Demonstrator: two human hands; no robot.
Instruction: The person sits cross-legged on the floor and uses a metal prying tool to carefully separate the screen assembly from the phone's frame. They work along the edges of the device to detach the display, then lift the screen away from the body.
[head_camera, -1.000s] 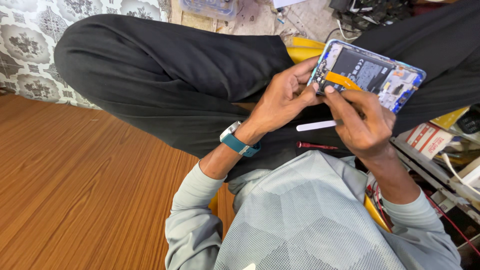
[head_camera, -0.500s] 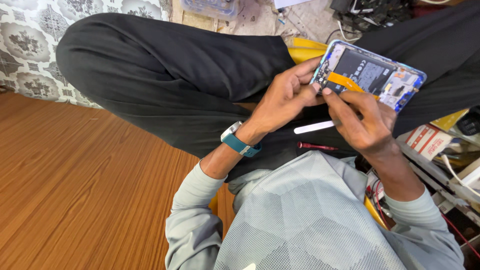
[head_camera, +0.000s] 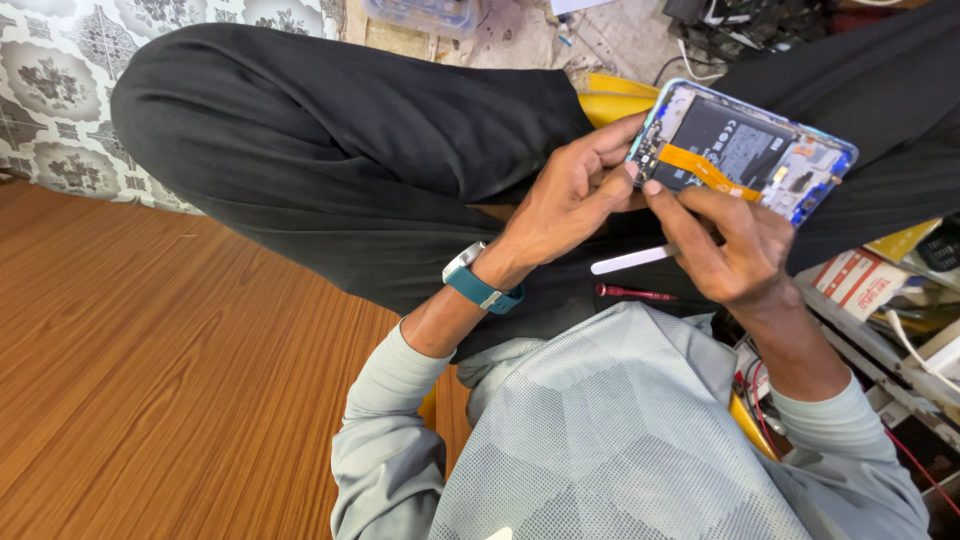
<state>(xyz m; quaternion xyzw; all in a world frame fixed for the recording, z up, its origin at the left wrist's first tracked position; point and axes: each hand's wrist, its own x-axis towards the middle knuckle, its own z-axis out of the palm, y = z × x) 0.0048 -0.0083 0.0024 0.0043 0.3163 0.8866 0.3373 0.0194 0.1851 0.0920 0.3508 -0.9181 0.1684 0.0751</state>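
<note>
The opened smartphone (head_camera: 745, 150), back cover off, rests over the person's lap. The left hand (head_camera: 565, 200) grips its lower corner; the right hand (head_camera: 725, 245) pinches a white pry tool (head_camera: 630, 261), fingertip (head_camera: 652, 187) pressing beside the orange ribbon cable (head_camera: 705, 167).

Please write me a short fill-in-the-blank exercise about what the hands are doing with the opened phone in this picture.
1. The left hand steadies the opened phone, and its wrist wears a teal ____.
2. The ribbon cable lying across the phone's inside is ____ in colour.
3. The right hand holds a thin ____ tool while a fingertip presses on the phone.
4. A slim screwdriver with a ____ handle lies on the dark trousers.

Missing words: watch; orange; white; red
</note>
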